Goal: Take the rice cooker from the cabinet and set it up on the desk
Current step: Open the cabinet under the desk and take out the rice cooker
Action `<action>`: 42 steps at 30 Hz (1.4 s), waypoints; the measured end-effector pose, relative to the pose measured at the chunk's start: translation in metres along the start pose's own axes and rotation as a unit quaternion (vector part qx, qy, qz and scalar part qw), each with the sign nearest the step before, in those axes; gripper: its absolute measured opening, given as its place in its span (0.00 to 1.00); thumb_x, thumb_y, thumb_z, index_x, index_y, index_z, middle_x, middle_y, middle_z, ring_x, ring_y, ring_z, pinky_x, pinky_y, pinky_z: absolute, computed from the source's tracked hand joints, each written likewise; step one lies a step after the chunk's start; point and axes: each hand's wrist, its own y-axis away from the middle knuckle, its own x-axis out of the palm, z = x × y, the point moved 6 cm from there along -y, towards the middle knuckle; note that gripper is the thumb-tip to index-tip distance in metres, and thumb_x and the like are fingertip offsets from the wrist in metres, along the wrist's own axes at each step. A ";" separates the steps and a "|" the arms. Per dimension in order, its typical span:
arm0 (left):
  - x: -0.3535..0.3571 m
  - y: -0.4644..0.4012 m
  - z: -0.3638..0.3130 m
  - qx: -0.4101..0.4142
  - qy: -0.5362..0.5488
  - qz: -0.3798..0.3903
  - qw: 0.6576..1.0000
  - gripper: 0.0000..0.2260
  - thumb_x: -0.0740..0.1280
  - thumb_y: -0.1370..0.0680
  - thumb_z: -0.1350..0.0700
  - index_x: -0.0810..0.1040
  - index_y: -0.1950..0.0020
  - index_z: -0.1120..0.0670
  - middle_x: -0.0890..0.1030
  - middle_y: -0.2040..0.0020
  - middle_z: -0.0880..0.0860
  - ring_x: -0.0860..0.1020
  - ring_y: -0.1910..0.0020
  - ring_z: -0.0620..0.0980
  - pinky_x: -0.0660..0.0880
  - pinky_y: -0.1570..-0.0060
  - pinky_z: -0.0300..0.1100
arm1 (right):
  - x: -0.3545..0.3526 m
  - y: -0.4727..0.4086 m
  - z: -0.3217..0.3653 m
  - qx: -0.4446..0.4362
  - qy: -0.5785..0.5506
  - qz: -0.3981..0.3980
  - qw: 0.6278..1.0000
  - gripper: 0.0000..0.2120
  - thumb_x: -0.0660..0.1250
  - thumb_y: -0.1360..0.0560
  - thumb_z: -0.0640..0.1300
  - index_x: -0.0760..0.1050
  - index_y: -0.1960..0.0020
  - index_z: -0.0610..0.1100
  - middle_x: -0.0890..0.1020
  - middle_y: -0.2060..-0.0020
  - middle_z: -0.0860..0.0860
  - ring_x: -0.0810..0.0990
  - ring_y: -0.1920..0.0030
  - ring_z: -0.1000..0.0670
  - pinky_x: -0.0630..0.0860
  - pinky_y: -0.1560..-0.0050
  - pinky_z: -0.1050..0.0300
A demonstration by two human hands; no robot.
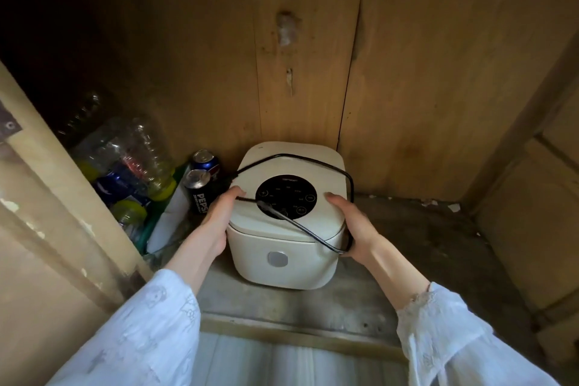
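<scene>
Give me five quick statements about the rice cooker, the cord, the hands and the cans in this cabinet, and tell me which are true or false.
1. The rice cooker sits inside the cabinet. True.
2. Only the left hand touches the cooker. False: the right hand holds its other side as well.
3. The black cord lies looped over the cooker's lid. True.
4. The cooker's lid stands open. False: it is closed, with the round black control panel facing up.
5. The Pepsi cans stand to the right of the cooker. False: they stand at its left, next to the clear plastic bottles.
</scene>
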 end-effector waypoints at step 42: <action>-0.044 0.143 0.037 -0.100 0.018 -0.011 0.995 0.18 0.68 0.29 0.48 0.79 0.42 0.53 0.83 0.46 0.56 0.80 0.47 0.59 0.72 0.37 0.56 | -0.012 0.114 -0.040 0.071 0.026 -0.010 0.997 0.22 0.72 0.35 0.51 0.77 0.43 0.44 0.85 0.50 0.44 0.83 0.49 0.41 0.78 0.42 0.43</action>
